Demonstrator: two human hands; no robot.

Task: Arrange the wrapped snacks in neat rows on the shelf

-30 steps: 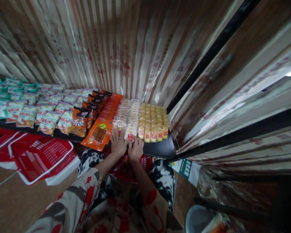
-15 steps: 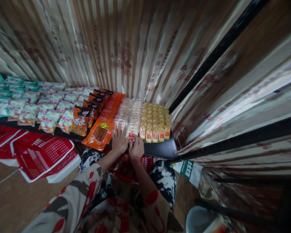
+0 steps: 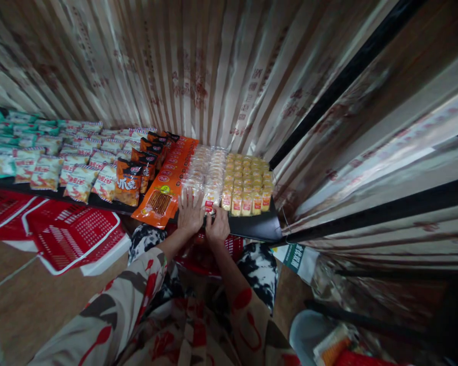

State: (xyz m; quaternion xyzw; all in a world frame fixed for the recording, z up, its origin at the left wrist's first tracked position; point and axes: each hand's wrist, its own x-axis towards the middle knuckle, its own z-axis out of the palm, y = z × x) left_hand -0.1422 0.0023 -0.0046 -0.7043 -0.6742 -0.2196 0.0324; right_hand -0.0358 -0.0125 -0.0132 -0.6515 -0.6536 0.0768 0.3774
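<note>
My left hand lies with its fingers stretched out over the front of the clear-wrapped white snack packs. Beside it, my right hand touches the front end of the same packs, by a small red label; its fingers are partly bent and hold nothing that I can see. To the right stand rows of yellow wrapped snack packs. Left of my hands, a long orange bag with stick-shaped snacks on its front lies across the black shelf.
Orange-and-black snack bags and several rows of white snack bags fill the shelf's left side. Red baskets stand below. Pleated printed sheeting hangs behind, with black poles at right. A pale bucket sits lower right.
The view has shifted slightly, so the shelf sits a little higher. My right hand has slid slightly off the pack's front edge; my left hand stays on the white packs.
</note>
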